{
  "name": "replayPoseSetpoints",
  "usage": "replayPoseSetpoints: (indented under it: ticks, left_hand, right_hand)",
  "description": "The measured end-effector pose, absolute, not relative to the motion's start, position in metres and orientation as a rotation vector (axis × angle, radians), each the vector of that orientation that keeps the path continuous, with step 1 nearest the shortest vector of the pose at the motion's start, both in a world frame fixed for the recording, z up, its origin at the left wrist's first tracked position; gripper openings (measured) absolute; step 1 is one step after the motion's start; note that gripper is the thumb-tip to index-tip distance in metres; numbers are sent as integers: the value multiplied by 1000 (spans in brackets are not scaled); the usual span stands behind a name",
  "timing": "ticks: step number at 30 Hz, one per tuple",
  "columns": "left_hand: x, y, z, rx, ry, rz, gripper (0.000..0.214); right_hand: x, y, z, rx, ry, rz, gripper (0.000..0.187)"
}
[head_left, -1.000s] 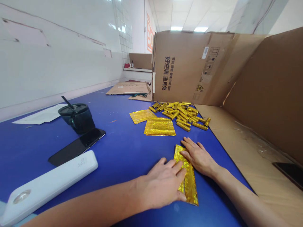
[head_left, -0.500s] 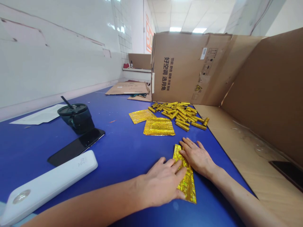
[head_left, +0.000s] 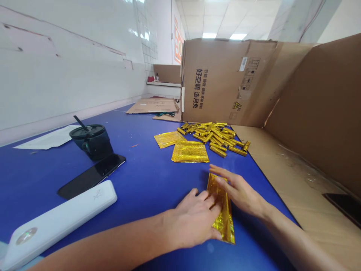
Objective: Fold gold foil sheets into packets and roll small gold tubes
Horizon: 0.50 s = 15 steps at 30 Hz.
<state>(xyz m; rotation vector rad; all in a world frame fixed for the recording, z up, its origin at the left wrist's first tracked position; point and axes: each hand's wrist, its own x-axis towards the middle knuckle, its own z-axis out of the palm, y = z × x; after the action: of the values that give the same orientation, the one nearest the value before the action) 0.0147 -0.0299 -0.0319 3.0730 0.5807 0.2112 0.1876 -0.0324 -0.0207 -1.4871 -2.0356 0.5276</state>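
Observation:
A strip of shiny gold foil sheet, with lengthwise creases, lies on the blue table in front of me. My left hand rests on its left side, fingers spread across the foil and thumb near its close end. At the far end, my right hand is tilted on its edge with the fingers stretched out and the thumb over the foil. Whether the right fingertips touch the sheet I cannot tell. Beyond the hands lie flat gold foil sheets and a pile of small rolled gold foil tubes.
To the left are a white elongated device, a black phone, a dark lidded cup with a straw and white paper. A large cardboard box stands behind the tubes, and more cardboard lines the right edge.
My right hand has lifted from lying flat and turned onto its edge at the foil's far end. My left hand stays nearly in place on the foil.

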Motion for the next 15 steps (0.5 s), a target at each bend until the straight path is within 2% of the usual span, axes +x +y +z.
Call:
replayPoseSetpoints:
  ticks: [4, 8, 15]
  left_hand:
    - [17, -29, -37, 3065, 601, 250, 49]
    - [17, -30, -35, 3078, 604, 223, 53]
    - [15, -30, -32, 3036, 530, 163, 55]
  right_hand:
    - [168, -41, -20, -1284, -2058, 923, 43]
    - [178, -26, -37, -1251, -1892, 989, 44]
    - [197, 2, -51, -1018, -1259, 1348, 36]
